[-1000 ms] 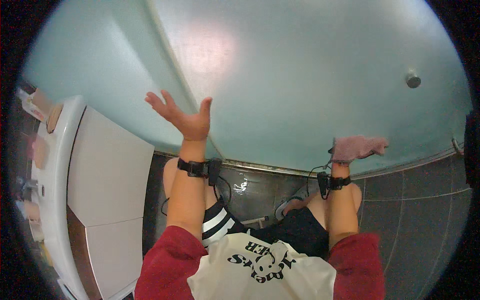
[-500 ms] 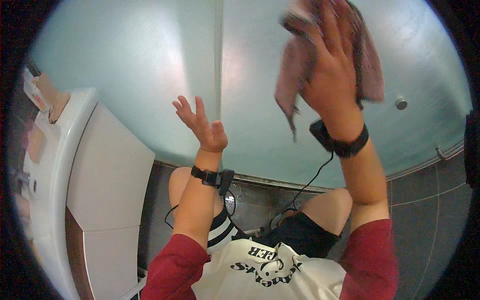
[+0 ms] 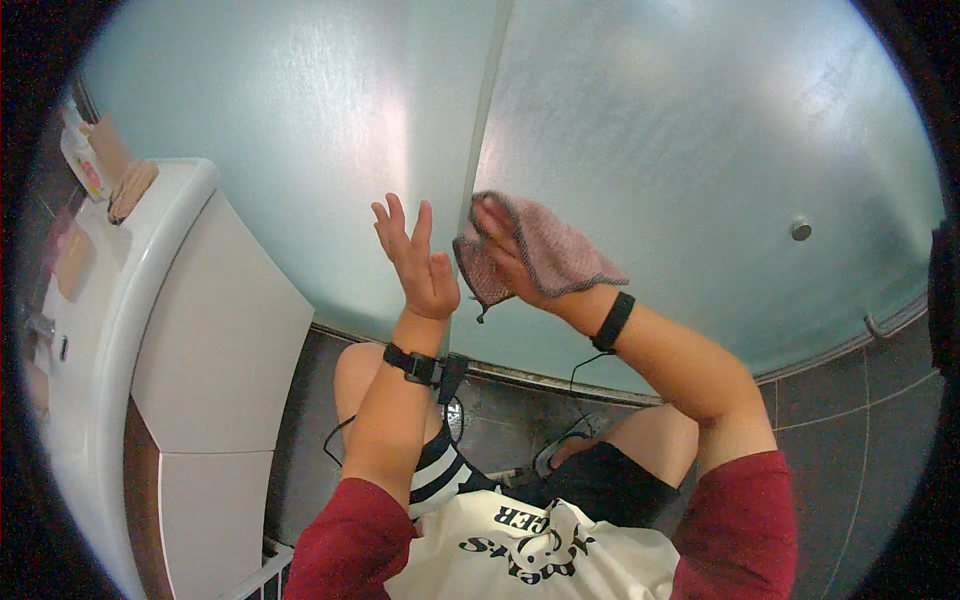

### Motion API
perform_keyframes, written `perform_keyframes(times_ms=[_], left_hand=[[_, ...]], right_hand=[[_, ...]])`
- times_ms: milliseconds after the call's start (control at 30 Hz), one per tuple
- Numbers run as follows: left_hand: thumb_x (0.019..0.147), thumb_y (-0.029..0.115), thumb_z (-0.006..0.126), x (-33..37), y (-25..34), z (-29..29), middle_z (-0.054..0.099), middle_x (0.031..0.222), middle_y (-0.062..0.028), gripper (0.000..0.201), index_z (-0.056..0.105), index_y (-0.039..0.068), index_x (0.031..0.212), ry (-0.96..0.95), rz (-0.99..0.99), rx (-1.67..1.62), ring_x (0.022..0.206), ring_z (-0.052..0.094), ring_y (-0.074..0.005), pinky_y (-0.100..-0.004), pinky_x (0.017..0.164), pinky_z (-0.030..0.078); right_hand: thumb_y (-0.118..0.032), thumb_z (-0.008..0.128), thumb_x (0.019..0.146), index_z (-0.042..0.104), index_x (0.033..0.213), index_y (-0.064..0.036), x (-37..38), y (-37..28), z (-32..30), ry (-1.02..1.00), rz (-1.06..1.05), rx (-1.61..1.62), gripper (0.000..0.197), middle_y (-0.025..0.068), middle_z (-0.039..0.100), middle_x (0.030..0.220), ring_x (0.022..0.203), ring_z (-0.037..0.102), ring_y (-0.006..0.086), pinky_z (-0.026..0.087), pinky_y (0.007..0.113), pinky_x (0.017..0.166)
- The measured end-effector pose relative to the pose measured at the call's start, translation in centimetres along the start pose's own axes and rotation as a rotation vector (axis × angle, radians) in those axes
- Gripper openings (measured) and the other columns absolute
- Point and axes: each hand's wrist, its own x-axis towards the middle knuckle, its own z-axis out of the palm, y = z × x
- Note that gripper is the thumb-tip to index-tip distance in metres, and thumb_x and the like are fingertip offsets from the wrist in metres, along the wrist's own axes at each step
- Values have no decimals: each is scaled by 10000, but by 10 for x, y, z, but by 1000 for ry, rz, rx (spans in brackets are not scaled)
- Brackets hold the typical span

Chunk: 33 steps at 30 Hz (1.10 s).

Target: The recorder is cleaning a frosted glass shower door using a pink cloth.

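A dusty-pink cleaning cloth [image 3: 560, 248] with a dark edge is held in my right hand [image 3: 512, 262], bunched around its fingers. That hand lies just right of the upright seam in the frosted glass shower panels [image 3: 660, 130], and the cloth appears to be against the glass. My left hand [image 3: 425, 275] is raised with its fingers spread and nothing in them, left of the same seam. Whether its palm touches the glass I cannot tell. Both wrists wear black straps with cables.
At left stands a white washbasin [image 3: 190, 215] over a pale cabinet [image 3: 225, 340]. A bottle [image 3: 85, 160] and a brown folded item [image 3: 132, 190] sit on its rim. A round metal knob [image 3: 801, 229] is on the right panel. Dark tiles [image 3: 820, 440] cover the floor.
My right hand has come down and left with the cloth, from high on the right panel to beside the seam. My left hand stays raised and spread, little changed.
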Motion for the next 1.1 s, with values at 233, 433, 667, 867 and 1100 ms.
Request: perform_keyframes(times_ms=[233, 433, 667, 867, 1100], left_hand=[[994, 406, 297, -3, -6, -1, 227, 1524, -251, 579, 443, 3, 1384, -50, 48, 36, 1437, 90, -426, -542, 1136, 63], [989, 418, 311, -10, -11, 13, 202, 1531, -252, 589, 426, 3, 1391, -8, 75, -11, 1437, 73, -431, -553, 1132, 69], [992, 384, 340, -9, -20, 1, 184, 1535, -248, 571, 350, 2, 1416, 21, 165, 157, 1437, 60, -425, -571, 1132, 62], [992, 367, 378, -14, -19, 16, 158, 1541, -231, 562, 321, 11, 1423, 25, 146, 162, 1435, 64, -417, -561, 1139, 69], [969, 434, 460, -8, -19, 7, 88, 1549, -206, 693, 216, -9, 1443, 72, 158, 109, 1437, 68, -400, -552, 1142, 124]], right_hand=[[-292, 503, 931, 483, 1305, -139, -12, -16, 16, 194, -5, 132, 404, 97, 565, 1247, 1121, 548, 313, 482, 385, 941], [-366, 455, 972, 556, 1143, -130, -37, -18, 54, -176, 266, 614, 308, 113, 634, 998, 891, 619, 333, 479, 416, 811], [-196, 545, 920, 522, 1236, -131, -70, -6, 12, -363, 465, 938, 323, 63, 616, 1177, 1045, 600, 261, 500, 333, 864], [-279, 617, 858, 572, 1230, -151, -217, 54, 39, -195, 596, 911, 396, 17, 610, 1228, 1198, 514, 229, 413, 315, 1000], [-327, 665, 793, 540, 1181, -74, -372, 105, -27, -591, 760, -346, 480, 98, 617, 1132, 1053, 566, 304, 431, 473, 942]])
